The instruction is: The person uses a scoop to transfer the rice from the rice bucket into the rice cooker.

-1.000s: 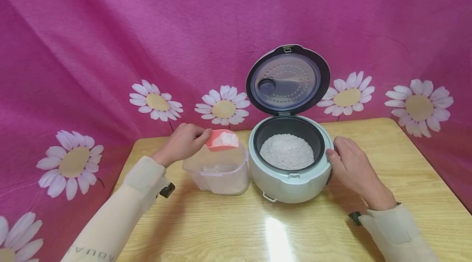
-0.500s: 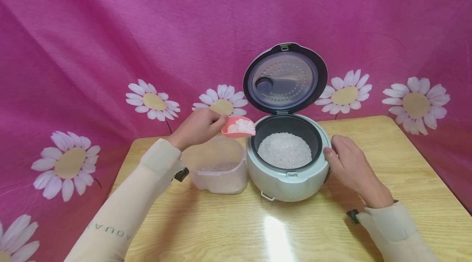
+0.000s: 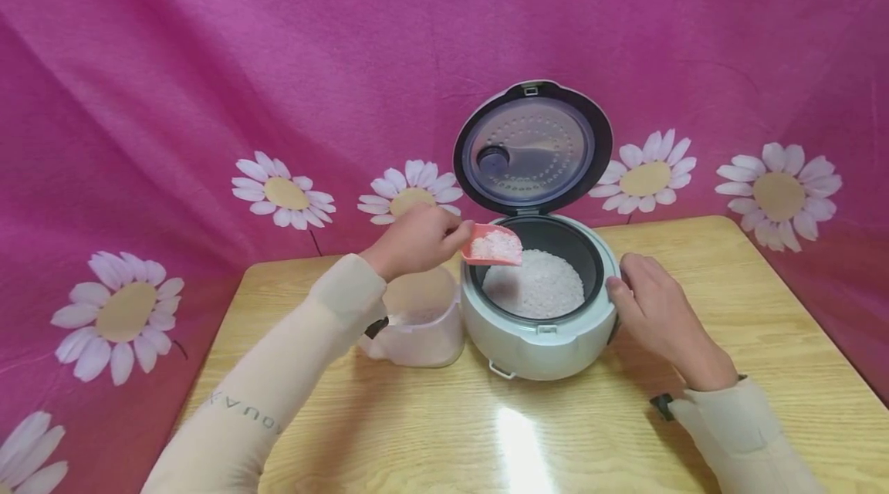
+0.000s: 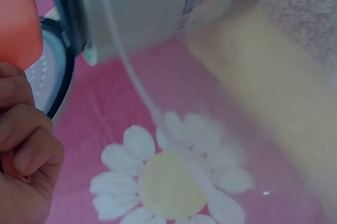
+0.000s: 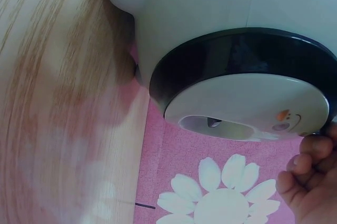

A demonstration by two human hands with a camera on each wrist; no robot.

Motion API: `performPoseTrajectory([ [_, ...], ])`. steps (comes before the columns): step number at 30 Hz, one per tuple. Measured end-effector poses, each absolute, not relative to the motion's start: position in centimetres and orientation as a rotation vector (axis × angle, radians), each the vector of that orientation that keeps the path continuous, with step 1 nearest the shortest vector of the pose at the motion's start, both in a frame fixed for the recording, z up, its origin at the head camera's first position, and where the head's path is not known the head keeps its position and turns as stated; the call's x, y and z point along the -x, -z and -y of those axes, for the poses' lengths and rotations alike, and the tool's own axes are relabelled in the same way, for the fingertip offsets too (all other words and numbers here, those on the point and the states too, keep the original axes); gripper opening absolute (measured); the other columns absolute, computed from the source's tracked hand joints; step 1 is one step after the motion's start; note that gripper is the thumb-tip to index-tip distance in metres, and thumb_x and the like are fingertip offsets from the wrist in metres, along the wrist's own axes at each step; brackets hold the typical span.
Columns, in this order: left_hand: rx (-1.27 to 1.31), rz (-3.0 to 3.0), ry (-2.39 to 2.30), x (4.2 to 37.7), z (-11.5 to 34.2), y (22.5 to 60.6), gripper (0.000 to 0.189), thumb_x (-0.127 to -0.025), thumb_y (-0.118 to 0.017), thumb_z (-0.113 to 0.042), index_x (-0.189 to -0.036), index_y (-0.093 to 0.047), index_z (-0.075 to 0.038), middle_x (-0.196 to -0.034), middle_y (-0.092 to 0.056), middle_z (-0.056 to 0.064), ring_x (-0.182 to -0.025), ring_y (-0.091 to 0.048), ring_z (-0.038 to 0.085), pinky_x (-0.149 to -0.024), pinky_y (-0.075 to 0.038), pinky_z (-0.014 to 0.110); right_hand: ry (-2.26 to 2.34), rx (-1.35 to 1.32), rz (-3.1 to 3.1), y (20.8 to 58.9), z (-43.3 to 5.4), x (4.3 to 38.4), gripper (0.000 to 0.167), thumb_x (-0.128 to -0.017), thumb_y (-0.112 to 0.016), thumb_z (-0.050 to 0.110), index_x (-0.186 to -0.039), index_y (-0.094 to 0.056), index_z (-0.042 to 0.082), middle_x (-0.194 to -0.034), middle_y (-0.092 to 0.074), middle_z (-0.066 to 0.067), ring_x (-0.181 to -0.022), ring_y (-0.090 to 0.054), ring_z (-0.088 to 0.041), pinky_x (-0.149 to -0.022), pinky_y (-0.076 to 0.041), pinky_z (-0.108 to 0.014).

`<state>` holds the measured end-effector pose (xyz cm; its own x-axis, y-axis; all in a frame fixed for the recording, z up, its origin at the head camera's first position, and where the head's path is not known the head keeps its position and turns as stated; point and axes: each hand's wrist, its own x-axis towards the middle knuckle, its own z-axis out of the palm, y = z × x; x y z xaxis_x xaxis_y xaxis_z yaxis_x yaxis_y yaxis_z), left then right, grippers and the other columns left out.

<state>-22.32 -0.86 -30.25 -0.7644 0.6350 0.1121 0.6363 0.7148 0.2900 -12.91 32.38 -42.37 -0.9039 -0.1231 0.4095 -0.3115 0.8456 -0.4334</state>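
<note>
My left hand (image 3: 420,239) grips the handle of a pink scoop (image 4: 20,24) heaped with white rice. The scoop is held level over the left rim of a pale green rice cooker (image 3: 542,355), its tip above the inner pot. Rice (image 3: 552,289) lies mounded in the dark pot. My right hand (image 3: 656,309) holds the cooker's right side, thumb at the rim; in the right wrist view its fingers curl at the edge of the side panel (image 5: 253,100). A translucent pinkish container (image 3: 424,343) with rice in it stands left of the cooker, partly hidden by my left arm.
The cooker's lid (image 3: 535,143) stands raised at the back. Everything rests on a wooden table (image 3: 430,432), with a magenta cloth (image 3: 389,54) printed with daisies hanging behind and at the sides. A small wire loop (image 3: 501,370) sticks out at the cooker's lower front.
My left hand has carried the loaded scoop up and rightward from above the container to over the cooker's pot. The right hand has kept its place on the cooker.
</note>
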Motion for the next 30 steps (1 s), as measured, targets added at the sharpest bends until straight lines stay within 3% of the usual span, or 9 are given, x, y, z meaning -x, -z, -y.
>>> performPoseTrajectory([
  [13,1.054,2.889,0.258,21.8,-2.4,31.2,0.043,-0.105,-0.049,-0.031,-0.067,-0.06,-0.015,-0.06,-0.049,-0.004,-0.06,-0.052,0.015,-0.058,-0.04,0.027,-0.71,-0.331,2.649,42.4,-32.3,12.8,0.012,-0.099,-0.052,0.017,-0.091,-0.051,0.008,-0.081,-0.046,-0.005,-0.082,-0.043,-0.019,-0.068,-0.037,-0.032],
  [23,1.092,2.691,-0.08,21.5,-3.3,31.4,0.044,-0.105,-0.05,-0.03,-0.064,-0.059,-0.015,-0.054,-0.046,-0.003,-0.052,-0.052,0.018,-0.049,-0.04,0.032,-0.72,-0.328,2.66,42.3,-32.3,12.8,0.012,-0.1,-0.052,0.018,-0.092,-0.051,0.009,-0.082,-0.046,-0.005,-0.082,-0.043,-0.019,-0.068,-0.037,-0.032],
  [30,1.17,2.554,-0.31,21.0,-3.2,31.2,0.037,-0.104,-0.054,-0.033,-0.075,-0.07,-0.016,-0.057,-0.061,-0.001,-0.05,-0.052,0.017,-0.048,-0.047,0.034,-0.714,-0.319,2.668,42.3,-32.4,12.8,0.012,-0.1,-0.052,0.019,-0.093,-0.052,0.009,-0.082,-0.047,-0.005,-0.083,-0.044,-0.019,-0.068,-0.038,-0.032],
])
